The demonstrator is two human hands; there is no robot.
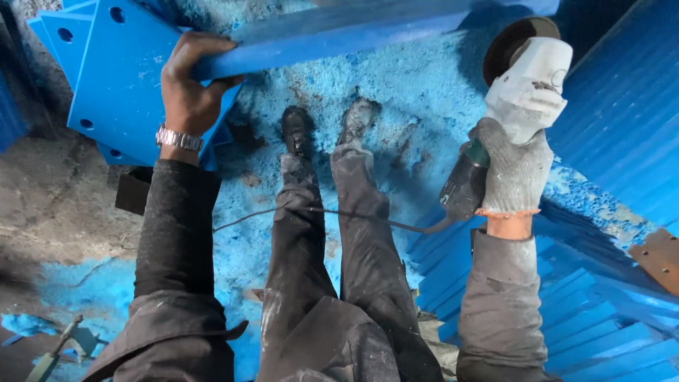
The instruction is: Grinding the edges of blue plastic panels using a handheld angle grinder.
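Note:
My bare left hand (189, 83), with a metal watch at the wrist, grips the end of a long blue plastic beam (339, 32) that runs across the top of the view. My right hand (515, 166), in a grey knit glove, holds an angle grinder (520, 88) upright. Its white head and dark disc point up beside the beam, apart from it. The grinder's cable (368, 221) trails left across my legs. My two shoes (325, 127) stand in blue shavings.
Flat blue plates with round holes (117, 78) lie stacked at the upper left. Blue plastic shavings (417, 99) cover the floor. Stacked blue slats (601, 318) fill the right side, with a rusty metal plate (658, 258) on them. Bare concrete (56, 198) lies at the left.

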